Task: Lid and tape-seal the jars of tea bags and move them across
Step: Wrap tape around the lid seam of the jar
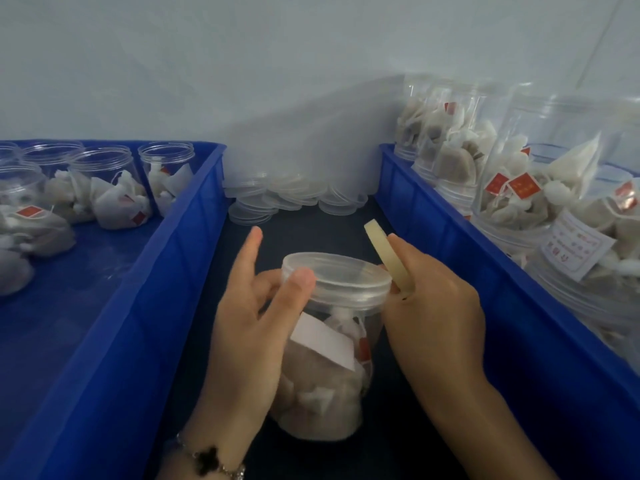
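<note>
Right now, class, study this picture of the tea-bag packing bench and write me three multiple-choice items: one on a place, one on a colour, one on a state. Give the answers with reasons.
1. Where is the pile of spare lids?
A. in the left crate
B. between the two crates, by the wall
C. on the jars at right

2. What colour are the crates?
A. green
B. grey
C. blue

3. What is the state of the jar in the middle?
A. lidded
B. open-topped
C. lying on its side, empty

Answers:
1 B: the clear lids lie on the dark surface between the crates.
2 C: both crate walls are blue.
3 A: a clear lid sits on it, while the left hand steadies it and the right hand holds a roll of tape at the rim.
</note>
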